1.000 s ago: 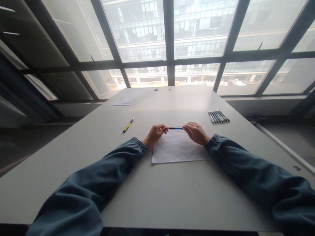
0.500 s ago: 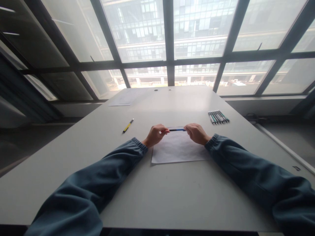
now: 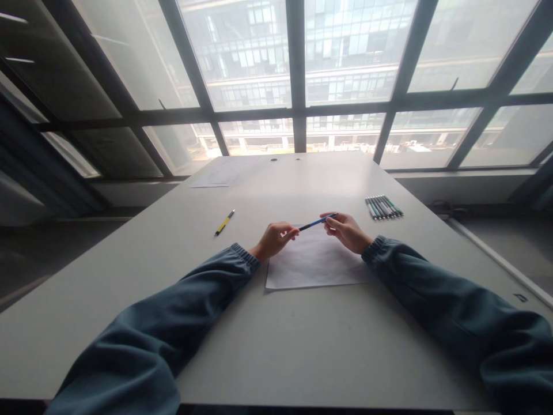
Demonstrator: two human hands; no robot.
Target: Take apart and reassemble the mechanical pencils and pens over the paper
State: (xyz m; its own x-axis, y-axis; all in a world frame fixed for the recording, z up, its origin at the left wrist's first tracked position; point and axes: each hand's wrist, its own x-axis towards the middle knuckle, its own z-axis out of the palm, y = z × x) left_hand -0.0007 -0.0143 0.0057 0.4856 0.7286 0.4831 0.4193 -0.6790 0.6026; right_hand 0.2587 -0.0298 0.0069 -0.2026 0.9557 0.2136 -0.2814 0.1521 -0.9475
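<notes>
A blue pen (image 3: 314, 222) with a dark grip is held between my two hands, its right end tilted up. My left hand (image 3: 275, 240) pinches the dark left end between thumb and fingertips. At the other end, my right hand (image 3: 348, 231) has thumb and fingers closed on the blue barrel near the tip. Beneath both hands lies a white sheet of paper (image 3: 313, 265), flat on the table; the hands cover its upper corners.
Left of my hands lies a yellow and black pen (image 3: 225, 222). Several pens (image 3: 383, 207) in grey, black and green lie side by side at the right. Another sheet (image 3: 211, 176) rests at the far left of the white table (image 3: 328, 346). Windows stand beyond.
My right hand has turned palm upward and the pen's right end has risen, so the pen went from level to slanted. My left hand stays almost in place.
</notes>
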